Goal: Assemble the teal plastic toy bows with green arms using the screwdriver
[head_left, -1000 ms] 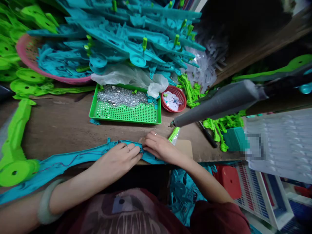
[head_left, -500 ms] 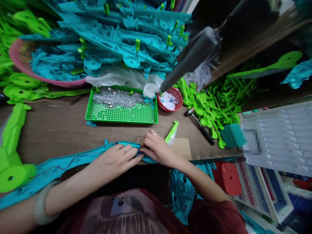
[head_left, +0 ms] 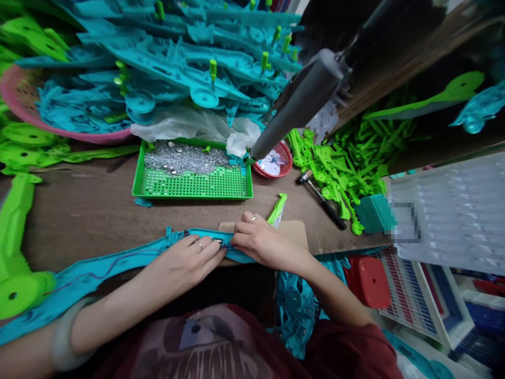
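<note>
A long blue plastic shell half (head_left: 138,257) lies along the table's front edge, open side up, with a thin purple wire running inside it. My left hand (head_left: 189,260) lies over the shell, its fingers closed on it beside a small dark metallic part (head_left: 216,241). My right hand (head_left: 266,239) is just right of that part, fingers bent together on the shell's right end. Its fingertips are partly hidden. A lime green plastic piece (head_left: 14,263) adjoins the shell's left end. Under and behind my right hand is a piece of cardboard (head_left: 294,234).
Behind my hands is a green tray (head_left: 193,198) of screws, with a red basket (head_left: 290,164) beside it. A hammer (head_left: 323,202) lies to the right near piled green parts (head_left: 331,166). A grey hanging tool (head_left: 303,100) slants down over the table. Blue shells (head_left: 177,63) are heaped behind.
My right hand has shifted slightly right, away from my left fingers, so the small metallic part shows more clearly. My left hand stays on the shell. The view has moved slightly.
</note>
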{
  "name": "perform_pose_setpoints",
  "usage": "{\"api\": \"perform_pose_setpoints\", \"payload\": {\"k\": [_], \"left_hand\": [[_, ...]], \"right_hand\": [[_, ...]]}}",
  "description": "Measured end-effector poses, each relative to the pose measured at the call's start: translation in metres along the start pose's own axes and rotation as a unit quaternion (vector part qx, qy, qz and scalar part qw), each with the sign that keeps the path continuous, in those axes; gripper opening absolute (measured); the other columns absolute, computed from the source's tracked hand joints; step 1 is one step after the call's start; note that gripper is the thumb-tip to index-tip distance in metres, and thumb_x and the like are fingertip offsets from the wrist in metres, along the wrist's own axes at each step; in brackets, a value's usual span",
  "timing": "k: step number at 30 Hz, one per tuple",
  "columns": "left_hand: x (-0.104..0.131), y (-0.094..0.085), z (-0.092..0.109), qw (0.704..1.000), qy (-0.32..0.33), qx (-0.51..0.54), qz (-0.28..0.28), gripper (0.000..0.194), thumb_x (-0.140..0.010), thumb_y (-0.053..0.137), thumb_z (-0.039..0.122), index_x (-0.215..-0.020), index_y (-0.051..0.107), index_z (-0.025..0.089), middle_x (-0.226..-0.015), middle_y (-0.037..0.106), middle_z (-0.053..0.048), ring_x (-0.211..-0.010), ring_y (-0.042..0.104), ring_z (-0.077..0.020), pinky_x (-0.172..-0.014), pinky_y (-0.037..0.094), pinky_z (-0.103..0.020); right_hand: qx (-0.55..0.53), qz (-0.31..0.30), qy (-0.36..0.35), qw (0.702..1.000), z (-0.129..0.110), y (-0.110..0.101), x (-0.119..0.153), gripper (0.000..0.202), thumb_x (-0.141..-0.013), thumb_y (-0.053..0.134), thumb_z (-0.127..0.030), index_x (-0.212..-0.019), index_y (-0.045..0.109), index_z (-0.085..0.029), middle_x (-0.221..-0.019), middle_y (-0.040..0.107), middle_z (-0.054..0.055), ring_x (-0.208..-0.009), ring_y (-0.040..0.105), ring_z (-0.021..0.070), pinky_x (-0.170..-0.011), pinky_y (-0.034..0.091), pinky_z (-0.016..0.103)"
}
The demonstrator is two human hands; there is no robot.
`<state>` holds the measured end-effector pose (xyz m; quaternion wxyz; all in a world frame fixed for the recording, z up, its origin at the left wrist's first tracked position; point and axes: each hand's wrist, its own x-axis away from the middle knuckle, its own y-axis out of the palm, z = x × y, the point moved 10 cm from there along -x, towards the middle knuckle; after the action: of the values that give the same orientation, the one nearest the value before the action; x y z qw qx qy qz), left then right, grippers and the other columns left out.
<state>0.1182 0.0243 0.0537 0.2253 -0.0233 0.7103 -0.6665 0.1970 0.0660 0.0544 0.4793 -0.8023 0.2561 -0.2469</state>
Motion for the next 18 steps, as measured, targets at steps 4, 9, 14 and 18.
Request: {"api": "perform_pose_setpoints", "payload": {"k": [4,9,14,18], "left_hand": [[0.0,0.007,0.002,1.0,-0.002,-0.014,-0.018,0.025,-0.093,0.047,0.004,-0.1,0.069,0.014,-0.088,0.064,-0.005,-0.08,0.056,-0.0231,-0.072,0.035,-0.039],[-0.002,0.01,0.001,1.0,-0.005,-0.011,-0.026,0.022,-0.089,0.05,0.003,-0.096,0.068,0.015,-0.085,0.062,-0.004,-0.077,0.054,-0.0231,-0.071,0.035,-0.039],[-0.003,0.003,-0.005,1.0,-0.01,0.015,-0.007,0.025,-0.091,0.045,0.001,-0.091,0.064,0.017,-0.082,0.06,-0.004,-0.075,0.054,-0.0223,-0.071,0.036,-0.037],[-0.002,0.003,-0.007,0.999,-0.015,0.032,0.0,0.024,-0.092,0.044,0.001,-0.085,0.06,0.018,-0.081,0.06,-0.004,-0.073,0.053,-0.0219,-0.068,0.036,-0.036]], "right_hand": [[-0.022,-0.026,-0.059,0.998,-0.006,0.003,-0.006,0.024,-0.103,0.047,-0.026,-0.095,0.068,-0.019,-0.099,0.062,0.006,-0.094,0.044,0.0208,-0.09,0.038,0.035],[-0.024,0.017,-0.012,1.0,0.007,0.003,-0.014,0.022,-0.102,0.049,-0.027,-0.091,0.065,-0.016,-0.09,0.061,0.007,-0.094,0.046,0.0222,-0.09,0.04,0.036],[-0.059,-0.001,0.0,0.998,0.0,0.009,-0.012,0.018,-0.102,0.048,-0.024,-0.093,0.061,-0.015,-0.093,0.06,0.007,-0.095,0.048,0.0214,-0.089,0.042,0.035],[-0.077,-0.063,-0.061,0.993,-0.012,0.017,-0.005,0.017,-0.102,0.051,-0.024,-0.093,0.064,-0.018,-0.103,0.063,0.005,-0.099,0.049,0.0206,-0.096,0.04,0.039]]}}
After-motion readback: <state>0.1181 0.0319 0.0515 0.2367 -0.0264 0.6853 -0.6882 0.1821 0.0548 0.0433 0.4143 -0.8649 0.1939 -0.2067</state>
